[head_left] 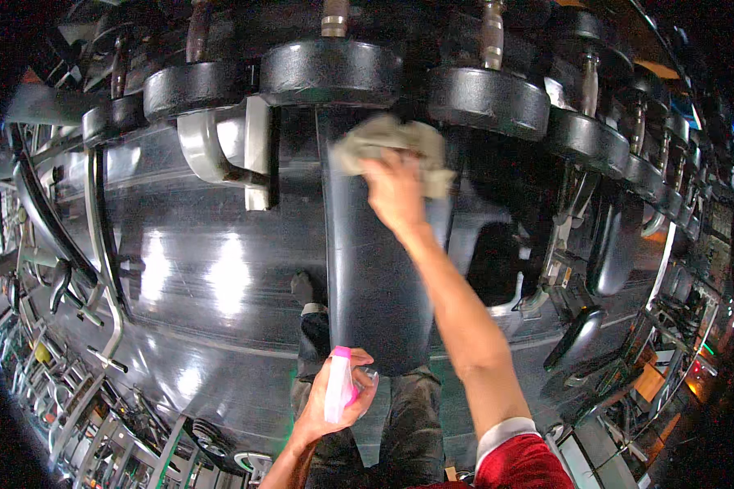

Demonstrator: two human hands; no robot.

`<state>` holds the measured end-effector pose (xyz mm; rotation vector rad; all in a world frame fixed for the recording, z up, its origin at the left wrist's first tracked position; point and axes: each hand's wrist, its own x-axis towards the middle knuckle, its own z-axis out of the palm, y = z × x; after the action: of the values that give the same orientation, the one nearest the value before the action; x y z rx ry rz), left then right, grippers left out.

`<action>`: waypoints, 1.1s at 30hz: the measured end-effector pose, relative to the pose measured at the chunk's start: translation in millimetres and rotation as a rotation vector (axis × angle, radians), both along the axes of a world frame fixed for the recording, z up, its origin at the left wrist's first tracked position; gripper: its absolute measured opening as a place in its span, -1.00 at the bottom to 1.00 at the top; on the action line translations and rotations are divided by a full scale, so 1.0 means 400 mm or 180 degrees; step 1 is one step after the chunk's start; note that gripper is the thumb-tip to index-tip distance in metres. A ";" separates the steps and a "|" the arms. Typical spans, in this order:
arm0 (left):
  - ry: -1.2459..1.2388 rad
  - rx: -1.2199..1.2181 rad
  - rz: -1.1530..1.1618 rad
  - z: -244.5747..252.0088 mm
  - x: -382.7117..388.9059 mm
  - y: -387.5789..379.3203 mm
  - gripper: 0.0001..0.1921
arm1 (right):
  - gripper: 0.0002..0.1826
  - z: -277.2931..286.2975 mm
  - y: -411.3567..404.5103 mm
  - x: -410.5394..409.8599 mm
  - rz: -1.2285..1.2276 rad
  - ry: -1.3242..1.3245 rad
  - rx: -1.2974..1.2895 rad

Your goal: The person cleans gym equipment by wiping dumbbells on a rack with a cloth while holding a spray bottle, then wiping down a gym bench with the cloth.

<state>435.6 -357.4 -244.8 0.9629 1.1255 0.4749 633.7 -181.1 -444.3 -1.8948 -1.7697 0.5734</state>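
Observation:
My right hand [394, 186] presses a crumpled beige cloth [397, 137] onto the upper end of a black padded weight bench [379, 275]. The cloth is blurred, and its far edge lies just under the row of dumbbells. Near my body, my left hand [324, 391] grips a spray bottle [341, 385] with a pink and white trigger head. Most of the bottle's body is hidden by my fingers. This hand is above the near end of the bench pad, in front of my knees.
Black round-headed dumbbells [331, 70] with metal handles line a rack across the far side. A bent grey metal frame [211, 153] juts out left of the bench. Another padded bench [611, 244] stands to the right. Gym machines [104, 422] fill the lower left, on a shiny dark floor [189, 275].

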 end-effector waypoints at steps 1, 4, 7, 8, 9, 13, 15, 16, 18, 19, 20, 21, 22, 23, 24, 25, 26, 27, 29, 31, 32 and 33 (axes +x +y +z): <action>-0.0010 -0.0359 0.0111 0.013 -0.001 0.002 -0.54 | -0.72 0.015 0.024 -0.074 0.0360 -0.0480 0.0434; -0.0018 0.0013 -0.0135 0.017 0.009 0.007 -0.50 | -0.79 -0.083 0.049 -0.176 0.1280 -0.0393 -0.0152; 0.0136 0.0095 -0.0300 0.018 -0.022 -0.002 -0.48 | -0.78 -0.073 0.044 -0.161 0.1991 -0.0387 -0.0084; 0.0067 -0.0079 -0.0144 0.019 -0.023 -0.004 -0.49 | -0.75 -0.055 0.032 -0.119 0.2024 -0.0296 0.0082; 0.0029 -0.0258 0.0024 0.022 -0.029 -0.009 -0.50 | -0.73 -0.043 0.013 -0.080 0.2067 -0.0170 0.0254; -0.0005 -0.0247 -0.0030 0.007 -0.026 -0.040 -0.53 | -0.71 0.006 -0.085 0.191 0.1484 -0.0836 0.0247; -0.0017 -0.0011 -0.0252 0.003 -0.024 -0.044 -0.52 | -0.76 -0.005 -0.147 0.277 0.0741 -0.0485 0.0089; -0.0122 0.0138 -0.0210 0.014 -0.019 -0.034 -0.52 | -0.76 -0.013 -0.159 0.260 0.0742 -0.0479 0.0090; -0.0051 0.0125 -0.0278 0.005 -0.030 -0.045 -0.52 | -0.80 -0.034 -0.170 0.202 -0.0746 0.0462 0.0316; -0.0004 0.0111 -0.0361 0.003 -0.038 -0.049 -0.52 | -0.82 -0.036 -0.155 0.163 -0.0849 0.0252 0.0455; 0.0015 0.0111 -0.0401 0.010 -0.036 -0.049 -0.52 | -0.80 -0.039 -0.138 0.121 -0.0789 -0.0022 0.0520; -0.0060 -0.0090 -0.0171 0.020 -0.032 -0.049 -0.52 | -0.78 -0.043 -0.121 0.070 -0.0734 -0.0290 0.0584; -0.0091 -0.0299 0.0082 0.029 -0.039 -0.052 -0.52 | -0.78 -0.009 -0.092 -0.003 -0.0419 -0.0212 0.0474; -0.0062 -0.0308 0.0055 0.034 -0.045 -0.053 -0.52 | -0.78 0.029 -0.064 -0.061 -0.0103 -0.0173 0.0369; -0.0047 -0.0360 0.0071 0.038 -0.038 -0.055 -0.52 | -0.77 0.017 -0.047 -0.093 0.0281 -0.0128 0.0345; 0.0005 -0.0416 0.0109 0.042 -0.036 -0.060 -0.52 | -0.76 -0.005 -0.031 -0.128 0.0681 -0.0041 0.0318; -0.0036 -0.0262 0.0031 0.031 -0.037 -0.069 -0.51 | -0.75 -0.021 -0.026 -0.152 0.0904 -0.0340 0.0239; -0.0038 -0.0268 0.0016 0.026 -0.036 -0.071 -0.51 | -0.74 -0.024 -0.021 -0.164 0.1131 -0.0631 0.0169; -0.0065 -0.0394 0.0193 0.022 -0.030 -0.074 -0.49 | -0.71 -0.025 -0.031 -0.130 0.1252 -0.0913 0.0184; -0.0111 -0.0446 0.0242 0.028 -0.031 -0.072 -0.48 | -0.66 -0.036 -0.052 -0.052 0.1936 -0.0693 0.0509; -0.0139 -0.0424 0.0292 0.033 -0.033 -0.069 -0.49 | -0.59 -0.011 -0.066 -0.002 0.2056 -0.0678 0.0373; -0.0208 -0.0398 0.0326 0.037 -0.025 -0.064 -0.49 | -0.51 -0.023 -0.100 0.063 0.1805 -0.0613 0.0331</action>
<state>425.4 -382.9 -230.0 0.7786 1.1356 0.5091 658.9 -221.2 -453.6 -1.4050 -2.4316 0.4853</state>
